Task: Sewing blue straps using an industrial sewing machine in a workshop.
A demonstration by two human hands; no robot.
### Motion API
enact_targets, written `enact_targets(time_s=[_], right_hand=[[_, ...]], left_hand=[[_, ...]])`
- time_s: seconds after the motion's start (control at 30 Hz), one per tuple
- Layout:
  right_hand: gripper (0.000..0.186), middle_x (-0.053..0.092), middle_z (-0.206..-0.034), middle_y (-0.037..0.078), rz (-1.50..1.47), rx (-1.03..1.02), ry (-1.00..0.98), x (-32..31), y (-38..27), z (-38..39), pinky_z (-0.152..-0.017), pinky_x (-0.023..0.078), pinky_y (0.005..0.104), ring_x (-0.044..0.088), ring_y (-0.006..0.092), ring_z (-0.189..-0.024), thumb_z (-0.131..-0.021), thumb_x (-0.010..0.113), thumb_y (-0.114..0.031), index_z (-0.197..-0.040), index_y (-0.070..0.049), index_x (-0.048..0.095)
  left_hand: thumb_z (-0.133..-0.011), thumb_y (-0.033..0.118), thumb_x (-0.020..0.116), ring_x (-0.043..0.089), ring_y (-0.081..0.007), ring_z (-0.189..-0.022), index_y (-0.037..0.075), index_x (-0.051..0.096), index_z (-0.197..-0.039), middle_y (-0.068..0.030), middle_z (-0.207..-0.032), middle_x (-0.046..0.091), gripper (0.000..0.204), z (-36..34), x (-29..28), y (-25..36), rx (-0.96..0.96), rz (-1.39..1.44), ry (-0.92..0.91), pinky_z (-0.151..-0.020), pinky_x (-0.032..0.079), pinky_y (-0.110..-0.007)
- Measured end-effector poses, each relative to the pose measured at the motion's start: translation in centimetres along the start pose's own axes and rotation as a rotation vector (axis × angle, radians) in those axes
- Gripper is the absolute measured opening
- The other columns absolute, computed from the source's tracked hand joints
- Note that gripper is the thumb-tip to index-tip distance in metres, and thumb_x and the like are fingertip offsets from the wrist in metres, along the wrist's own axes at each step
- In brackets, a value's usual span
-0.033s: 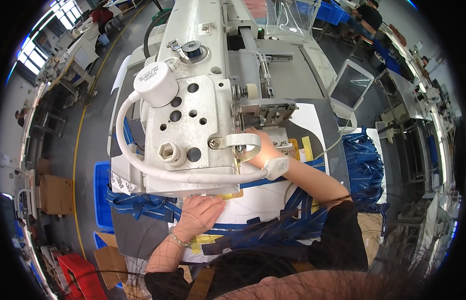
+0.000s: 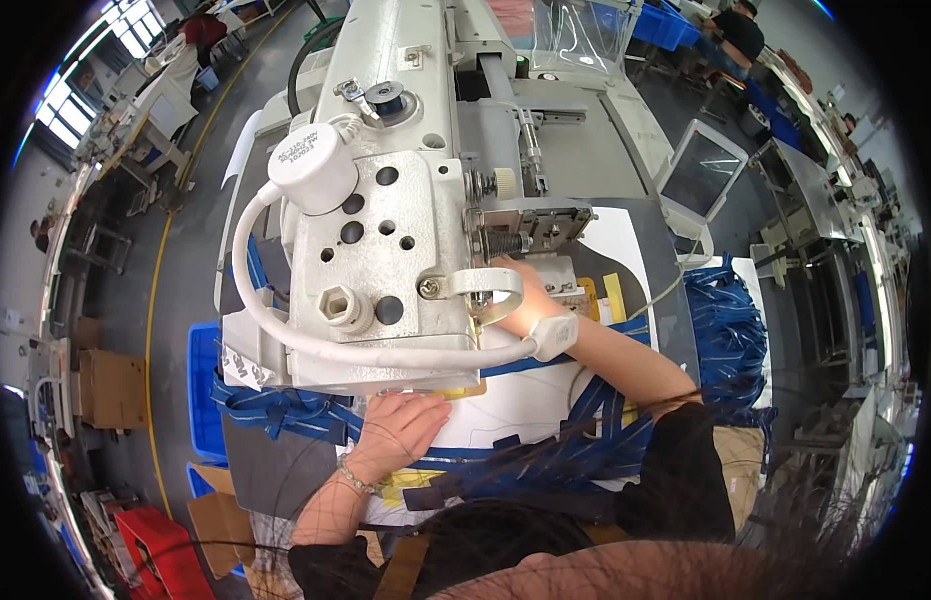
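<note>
A large white sewing machine head (image 2: 375, 260) fills the middle of the view and hides the stitching area beneath it. My left hand (image 2: 400, 432) lies at the front lower edge of the head, fingers laid flat beside a yellow strip (image 2: 453, 393); some fingertips are out of sight. On the right side my right hand (image 2: 520, 300) reaches in behind a curved metal guard (image 2: 505, 285) and a white cable plug (image 2: 553, 337), so its fingers are hidden. Blue striped straps (image 2: 530, 472) run across the white work surface (image 2: 520, 405) in front of me.
More blue straps hang in a bundle (image 2: 725, 325) at the right, and others lie at the left (image 2: 285, 405). A tablet-like screen (image 2: 702, 168) stands right of the machine. Blue bins (image 2: 207, 385), a cardboard box (image 2: 110, 388) and a red crate (image 2: 165, 553) are on the left.
</note>
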State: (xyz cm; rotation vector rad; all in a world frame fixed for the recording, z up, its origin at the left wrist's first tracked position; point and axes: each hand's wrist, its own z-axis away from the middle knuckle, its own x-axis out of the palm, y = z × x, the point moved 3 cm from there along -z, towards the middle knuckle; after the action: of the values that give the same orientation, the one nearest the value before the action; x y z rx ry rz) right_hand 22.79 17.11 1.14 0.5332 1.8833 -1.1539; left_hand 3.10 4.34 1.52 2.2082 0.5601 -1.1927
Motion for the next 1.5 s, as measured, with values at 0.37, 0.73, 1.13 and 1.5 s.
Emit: enact_targets(time_s=[0.37,0.73,1.13,1.5], right_hand=[[0.03,0.059,-0.094,0.009,-0.213,-0.437,-0.19,0.0,-2.2,6.0,-0.079,0.045,0.0365,0.057,0.027,-0.087,-0.071,0.067,-0.011,-0.099,-0.015,0.061],[0.028,0.061,-0.108,0.012,-0.094,-0.394,-0.117,-0.3,-1.5,8.6,-0.082,0.048,0.0382,0.059,0.0295,-0.098,-0.071,0.063,-0.003,-0.099,-0.005,0.062],[0.025,0.062,-0.101,0.014,-0.072,-0.466,-0.1,1.1,-0.6,9.4,-0.079,0.048,0.0372,0.06,0.0296,-0.096,-0.066,0.062,-0.006,-0.091,-0.001,0.063],[0.022,0.062,-0.091,0.013,-0.05,-0.454,-0.118,0.8,-1.3,8.9,-0.076,0.048,0.036,0.061,0.0282,-0.087,-0.062,0.062,-0.007,-0.082,0.0,0.061]], left_hand=[[-0.072,0.018,0.068,0.058,-0.0175,-0.096,0.009,0.063,-0.095,-0.0028,-0.104,0.062,0.025,0.4,0.6,0.7,0.075,0.126,0.01,-0.083,0.043,-0.033],[-0.073,0.032,0.066,0.052,-0.025,-0.108,0.001,0.056,-0.106,-0.0138,-0.117,0.054,0.046,-0.1,2.3,1.6,0.127,0.161,-0.199,-0.092,0.041,-0.035],[-0.075,0.034,0.063,0.05,-0.0222,-0.11,0.0,0.056,-0.101,-0.0135,-0.116,0.053,0.043,0.0,1.8,1.7,0.129,0.142,-0.177,-0.087,0.04,-0.031],[-0.073,0.035,0.065,0.053,-0.0202,-0.1,0.001,0.057,-0.101,-0.0108,-0.111,0.054,0.045,-0.3,1.4,1.6,0.14,0.124,-0.141,-0.082,0.042,-0.029]])
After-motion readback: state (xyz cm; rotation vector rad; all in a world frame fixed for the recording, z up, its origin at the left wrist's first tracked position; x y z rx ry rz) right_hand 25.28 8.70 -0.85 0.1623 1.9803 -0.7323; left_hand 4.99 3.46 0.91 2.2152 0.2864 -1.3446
